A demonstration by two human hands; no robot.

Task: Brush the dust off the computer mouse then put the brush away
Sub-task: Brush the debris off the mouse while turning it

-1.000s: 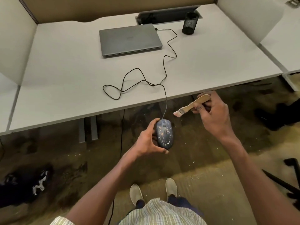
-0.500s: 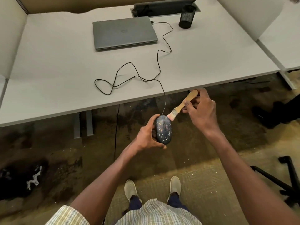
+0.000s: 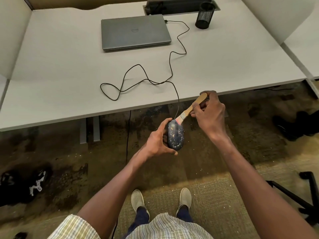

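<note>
A dark blue computer mouse (image 3: 176, 137) speckled with pale dust is held in front of the desk edge, above the floor, by my left hand (image 3: 158, 140), which grips its left side. Its black cable (image 3: 170, 69) runs up over the desk to the laptop. My right hand (image 3: 209, 114) holds a small wooden-handled brush (image 3: 191, 107) by the handle. The brush slants down to the left and its pale bristles touch the front top of the mouse.
On the grey desk (image 3: 60, 69) lie a shut grey laptop (image 3: 134, 32) and a black mesh pen cup (image 3: 204, 15) at the back right. White dividers stand at both sides. A black chair base (image 3: 302, 195) is on the carpet at the right.
My right hand has brought the brush down and left until the bristles meet the mouse. My left hand has kept the mouse in about the same place.
</note>
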